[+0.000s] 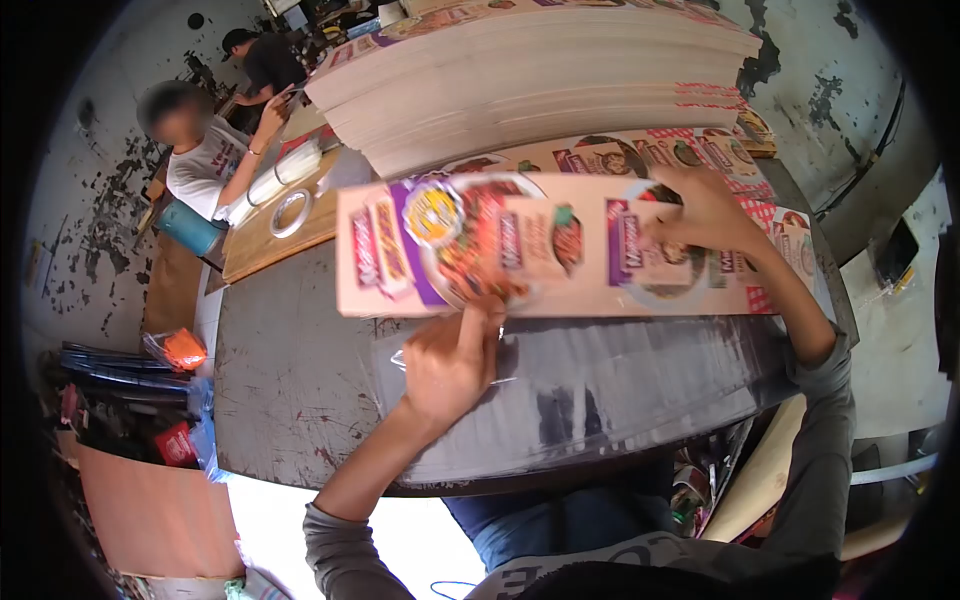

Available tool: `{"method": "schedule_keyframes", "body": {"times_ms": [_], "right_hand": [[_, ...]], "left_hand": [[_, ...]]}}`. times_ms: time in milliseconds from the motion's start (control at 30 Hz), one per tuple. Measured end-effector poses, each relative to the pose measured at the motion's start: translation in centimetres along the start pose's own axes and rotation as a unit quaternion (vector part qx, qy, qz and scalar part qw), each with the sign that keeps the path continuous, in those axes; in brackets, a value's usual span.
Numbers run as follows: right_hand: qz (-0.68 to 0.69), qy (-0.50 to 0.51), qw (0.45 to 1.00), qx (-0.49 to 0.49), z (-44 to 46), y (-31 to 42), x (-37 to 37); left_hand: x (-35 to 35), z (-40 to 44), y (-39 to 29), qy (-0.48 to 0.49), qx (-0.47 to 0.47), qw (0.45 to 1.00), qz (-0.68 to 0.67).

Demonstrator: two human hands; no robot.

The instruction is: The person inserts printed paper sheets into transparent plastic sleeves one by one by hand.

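Note:
A long printed cardboard strip (585,240) with food pictures lies across the table in front of me, slightly blurred. My right hand (700,210) grips its right part from above, with the fingers bent over the printed face. Below the strip's lower edge, my left hand (450,360) is closed, and its raised finger or thumb overlaps the print. Shiny edges beside this hand belong to a clear plastic sheet (600,375), which it seems to pinch. The plastic spreads flat toward the table's front edge; the left fingertips are partly hidden.
A tall stack of printed sheets (540,85) stands at the back of the grey table (280,370). On a wooden board (250,250) at left lies a tape roll (291,213). One person (205,150) sits beyond it; another (270,65) is farther back.

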State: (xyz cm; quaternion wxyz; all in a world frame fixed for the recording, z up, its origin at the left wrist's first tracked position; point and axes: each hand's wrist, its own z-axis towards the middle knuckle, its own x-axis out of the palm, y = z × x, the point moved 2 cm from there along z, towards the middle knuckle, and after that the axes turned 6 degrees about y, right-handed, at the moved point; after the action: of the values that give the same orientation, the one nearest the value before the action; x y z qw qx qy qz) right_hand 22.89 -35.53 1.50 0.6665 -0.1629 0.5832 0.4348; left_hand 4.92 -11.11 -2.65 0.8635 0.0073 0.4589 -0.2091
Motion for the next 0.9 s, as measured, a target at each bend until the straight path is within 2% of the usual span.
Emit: {"method": "schedule_keyframes", "body": {"times_ms": [67,100,167,200,267,300,367,400,433,500,533,600,733,800,900], "right_hand": [[-0.035,0.015,0.999,-0.019,-1.0,-1.5,0.2],[0.0,0.035,0.999,-0.006,-1.3,-1.9,0.4],[0.041,0.055,0.998,0.011,-1.6,-2.2,0.8],[0.059,0.07,0.996,0.017,-1.3,-2.2,0.7],[0.078,0.087,0.993,0.022,-1.1,-2.2,0.7],[0.081,0.076,0.994,0.017,-1.0,-2.2,0.6],[0.092,0.069,0.993,0.007,-0.9,-2.0,0.7],[0.052,0.052,0.997,-0.009,-0.8,-2.0,0.6],[0.012,0.035,0.999,-0.023,-0.8,-2.1,0.7],[0.025,0.03,0.998,-0.051,-0.8,-2.0,1.1],[0.028,0.038,0.998,-0.039,-0.8,-1.8,0.8],[0.027,0.055,0.998,-0.01,-0.9,-1.4,0.2],[0.047,0.067,0.997,0.001,-0.8,-0.8,0.1],[0.048,0.057,0.997,0.01,-0.8,0.1,-0.1],[0.07,0.049,0.996,-0.02,-0.9,0.4,-0.3]], "left_hand": [[-0.8,0.6,0.3,0.011,0.038,0.996,0.083],[-1.8,0.9,1.0,0.011,0.039,0.996,0.082],[-3.8,0.9,2.6,0.128,0.114,0.981,0.094],[-5.1,0.8,3.5,0.132,0.116,0.98,0.094],[-7.1,0.3,5.7,0.158,0.026,0.987,0.027],[-7.2,-0.5,6.8,0.162,0.022,0.986,0.027],[-7.0,-2.9,9.4,0.104,-0.086,0.977,-0.166],[-6.9,-3.1,9.3,0.102,-0.143,0.966,-0.192],[-7.3,-3.3,9.6,0.106,-0.152,0.964,-0.191],[-7.6,-3.5,10.9,0.182,-0.267,0.936,-0.142],[-7.8,-3.9,11.4,0.184,-0.27,0.934,-0.145],[-7.4,-4.9,12.5,0.307,-0.355,0.838,-0.28],[-6.9,-4.9,12.0,0.306,-0.377,0.814,-0.32],[-6.7,-4.7,11.5,0.284,-0.358,0.798,-0.394],[-6.6,-4.9,11.8,0.283,-0.363,0.789,-0.407]]}}
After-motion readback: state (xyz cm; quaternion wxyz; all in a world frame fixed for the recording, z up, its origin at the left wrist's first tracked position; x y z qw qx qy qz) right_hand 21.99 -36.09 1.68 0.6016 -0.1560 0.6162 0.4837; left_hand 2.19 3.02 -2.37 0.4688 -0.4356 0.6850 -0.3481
